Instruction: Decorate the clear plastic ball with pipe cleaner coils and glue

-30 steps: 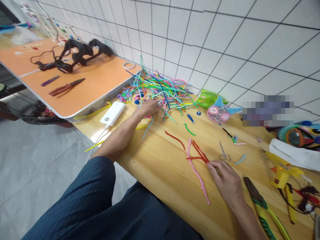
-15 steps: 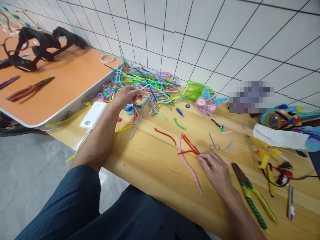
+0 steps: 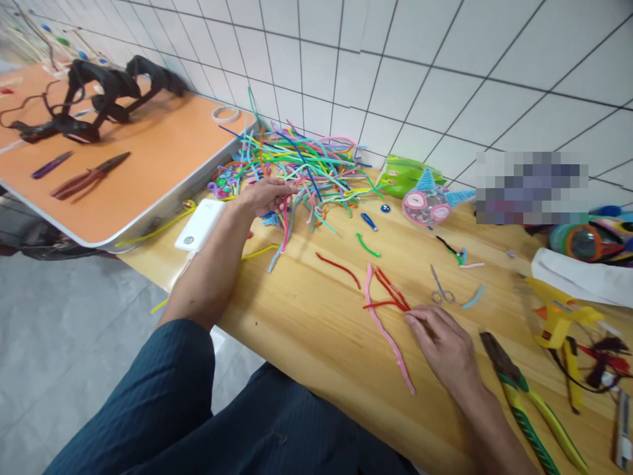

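Note:
My left hand (image 3: 267,198) is at the near edge of a heap of coloured pipe cleaners (image 3: 316,155), its thumb and fingers pinched on a bright pink pipe cleaner (image 3: 285,231) that hangs down toward the table. My right hand (image 3: 442,346) rests low over the wood, closed on the joined end of several red pipe cleaners (image 3: 390,290) that fan out to the left. One red strand crosses a long light pink pipe cleaner (image 3: 386,330) lying on the table. A separate red pipe cleaner (image 3: 339,268) lies between my hands.
Small scissors (image 3: 440,290), green-handled pliers (image 3: 519,389) and a yellow glue gun (image 3: 558,313) lie on the right. A white power bank (image 3: 200,224) is beside my left forearm. An orange-topped table (image 3: 163,148) adjoins at left. A tiled wall (image 3: 395,72) stands behind.
The view has turned slightly left, so everything sits further right. My left hand has drawn the bright pink pipe cleaner a little toward me; my right hand still holds the red ones.

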Demonstrator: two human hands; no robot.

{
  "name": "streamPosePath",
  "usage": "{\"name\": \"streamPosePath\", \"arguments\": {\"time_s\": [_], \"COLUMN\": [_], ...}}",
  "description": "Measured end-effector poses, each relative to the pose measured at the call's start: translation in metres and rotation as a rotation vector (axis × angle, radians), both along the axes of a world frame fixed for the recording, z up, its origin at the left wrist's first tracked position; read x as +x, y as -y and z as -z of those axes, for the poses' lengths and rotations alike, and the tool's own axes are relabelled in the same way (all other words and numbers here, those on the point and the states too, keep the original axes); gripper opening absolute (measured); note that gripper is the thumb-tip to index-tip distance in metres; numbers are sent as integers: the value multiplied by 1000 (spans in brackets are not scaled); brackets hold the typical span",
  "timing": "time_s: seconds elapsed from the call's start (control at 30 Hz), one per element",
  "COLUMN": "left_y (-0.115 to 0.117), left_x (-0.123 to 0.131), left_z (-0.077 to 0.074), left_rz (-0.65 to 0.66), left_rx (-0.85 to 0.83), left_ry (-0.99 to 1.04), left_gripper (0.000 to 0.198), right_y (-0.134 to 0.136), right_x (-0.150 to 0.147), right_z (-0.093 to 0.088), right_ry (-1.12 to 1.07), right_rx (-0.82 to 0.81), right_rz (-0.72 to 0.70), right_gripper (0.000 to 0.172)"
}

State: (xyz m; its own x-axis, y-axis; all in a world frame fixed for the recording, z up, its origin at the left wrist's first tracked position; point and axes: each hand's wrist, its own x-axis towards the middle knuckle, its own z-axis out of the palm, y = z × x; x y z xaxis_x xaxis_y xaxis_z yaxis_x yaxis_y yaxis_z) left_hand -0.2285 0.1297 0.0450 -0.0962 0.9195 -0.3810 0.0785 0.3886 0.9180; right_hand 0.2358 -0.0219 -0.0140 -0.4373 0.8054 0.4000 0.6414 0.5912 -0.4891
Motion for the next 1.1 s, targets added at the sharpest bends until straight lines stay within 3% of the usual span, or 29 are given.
{"name": "streamPosePath", "arguments": {"time_s": [0.43, 0.67, 0.87, 1.1], "left_y": [-3, -2, -4, -1], "left_x": [9, 15, 20, 26], "left_z": [20, 23, 27, 20], "left_rz": [-29, 112, 122, 159], "left_rx": [78, 93, 91, 61], "left_ry": [-55, -185, -299, -379], "left_gripper": [23, 12, 14, 13], "right_y": [-2, -1, -1, -2], "right_x": [-1, 1, 0, 1], "right_z": [0, 2, 1, 2], "right_ry": [23, 41, 27, 50], "right_rx": [39, 44, 68, 88], "right_rz": [-26, -22, -35, -45], "right_gripper": [14, 13, 10, 11]}}
